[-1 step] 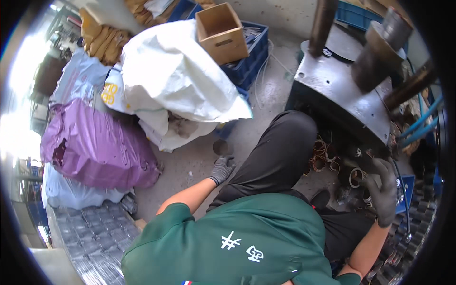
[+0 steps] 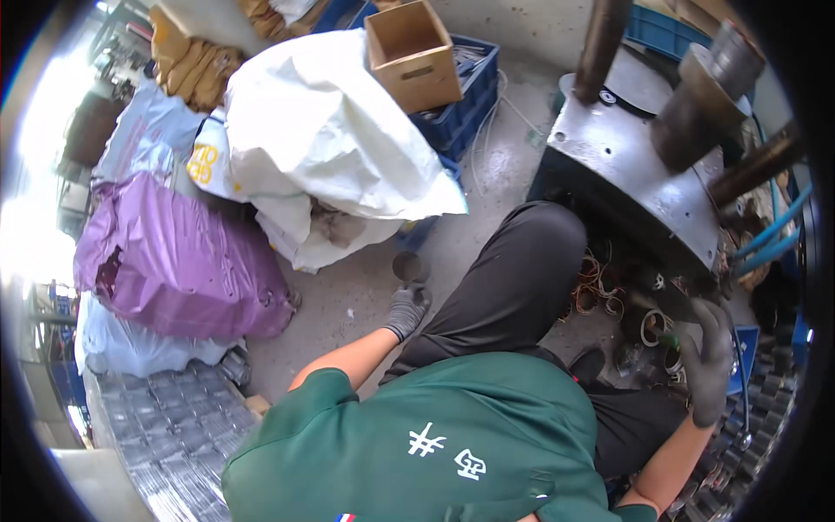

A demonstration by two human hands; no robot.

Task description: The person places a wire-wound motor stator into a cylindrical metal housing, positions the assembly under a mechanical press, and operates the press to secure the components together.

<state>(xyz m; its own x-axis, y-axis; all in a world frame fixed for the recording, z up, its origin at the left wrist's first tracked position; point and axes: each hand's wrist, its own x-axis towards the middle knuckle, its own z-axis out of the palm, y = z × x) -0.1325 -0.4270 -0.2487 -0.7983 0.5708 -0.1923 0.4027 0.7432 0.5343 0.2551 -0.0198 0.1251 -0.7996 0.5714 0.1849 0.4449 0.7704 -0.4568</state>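
- While the left hand (image 2: 409, 311), in a grey knit glove, curls at the six o'clock edge of a dull grey, round, cup-like piece (image 2: 407, 267), I cannot tell whether it grips or merely touches it.
- That piece shows against the grey concrete floor (image 2: 348, 291); it looks like metal, so probably stiff, modest in weight, perhaps slippery if oily. Its outer wall, pinched across opposite sides, seems the best hold.
- Between three and four o'clock from it, the grey-gloved right hand (image 2: 711, 365) has loosely bent fingers; what they hold, if anything, is unclear.
- A pale round ring (image 2: 654, 328) lies at that hand's ten o'clock.
- Farther out: purple plastic sack (image 2: 191, 261), nine o'clock; white woven sack (image 2: 339, 130), eleven; thick steel plate (image 2: 635, 143), two.
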